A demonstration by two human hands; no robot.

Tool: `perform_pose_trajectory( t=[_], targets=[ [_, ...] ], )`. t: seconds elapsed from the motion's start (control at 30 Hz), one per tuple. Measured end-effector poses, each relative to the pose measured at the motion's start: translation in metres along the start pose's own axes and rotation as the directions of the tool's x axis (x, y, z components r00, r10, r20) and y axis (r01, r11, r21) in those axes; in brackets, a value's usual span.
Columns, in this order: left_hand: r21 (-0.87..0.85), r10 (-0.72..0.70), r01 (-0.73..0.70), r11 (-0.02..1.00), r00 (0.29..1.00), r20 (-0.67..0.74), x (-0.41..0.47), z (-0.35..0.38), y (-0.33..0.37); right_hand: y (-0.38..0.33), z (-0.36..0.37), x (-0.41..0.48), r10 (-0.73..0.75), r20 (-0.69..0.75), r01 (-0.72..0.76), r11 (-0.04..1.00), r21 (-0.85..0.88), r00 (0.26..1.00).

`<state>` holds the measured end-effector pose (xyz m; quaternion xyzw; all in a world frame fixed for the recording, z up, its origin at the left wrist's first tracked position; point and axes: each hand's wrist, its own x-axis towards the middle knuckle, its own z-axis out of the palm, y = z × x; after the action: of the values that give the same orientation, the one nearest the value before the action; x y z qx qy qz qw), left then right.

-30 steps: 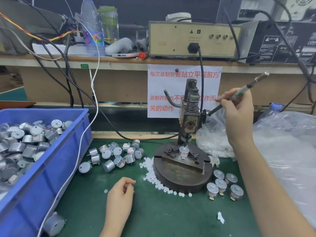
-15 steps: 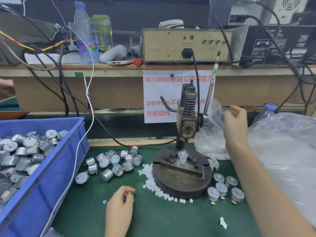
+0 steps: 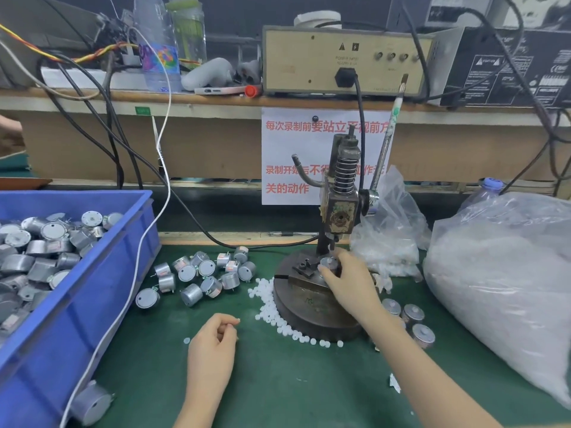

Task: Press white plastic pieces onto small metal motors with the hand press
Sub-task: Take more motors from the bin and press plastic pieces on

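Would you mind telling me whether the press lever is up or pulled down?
Up. The lever stands nearly upright with no hand on it; the right hand grips the motor on the press base instead.

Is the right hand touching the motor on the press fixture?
Touching. The head view shows the right hand gripping the motor, fingers curled round its sides.

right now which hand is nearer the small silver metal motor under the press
Right. The right hand grips the small silver metal motor on the round press base; the left hand rests on the green mat, apart, to its left.
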<state>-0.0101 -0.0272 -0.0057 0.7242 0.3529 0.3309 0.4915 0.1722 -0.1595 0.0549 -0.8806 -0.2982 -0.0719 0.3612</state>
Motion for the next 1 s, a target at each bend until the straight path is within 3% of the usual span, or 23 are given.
perform_pose_trajectory(
  t=[0.2,0.37,0.47,0.77,0.9,1.0],
  targets=[
    [-0.008,0.004,-0.004,1.000,1.000,0.002,-0.001,-0.002,0.000,0.007,0.003,-0.007,-0.095,-0.070,0.074,0.964,-0.254,0.993],
    [-0.005,0.011,-0.011,1.000,1.000,0.013,0.000,-0.002,-0.001,0.010,-0.008,-0.045,-0.125,-0.101,0.111,0.985,-0.132,0.987],
    [-0.012,0.009,-0.008,1.000,1.000,0.014,0.001,-0.002,-0.002,0.019,-0.018,-0.077,-0.139,-0.039,0.135,0.987,-0.091,0.990],
    [0.022,0.021,-0.022,1.000,0.999,0.028,-0.002,-0.002,-0.003,0.051,-0.032,-0.113,-0.051,0.041,0.060,0.968,-0.243,0.998],
    [0.187,0.148,-0.163,0.969,0.985,0.090,-0.003,0.001,-0.003,0.046,-0.026,-0.108,-0.019,0.042,0.032,0.943,-0.331,0.999],
    [0.503,0.261,-0.361,0.785,0.930,0.260,-0.005,0.006,-0.004,0.038,-0.023,-0.108,-0.008,-0.001,0.007,0.933,-0.360,1.000]
  ],
)
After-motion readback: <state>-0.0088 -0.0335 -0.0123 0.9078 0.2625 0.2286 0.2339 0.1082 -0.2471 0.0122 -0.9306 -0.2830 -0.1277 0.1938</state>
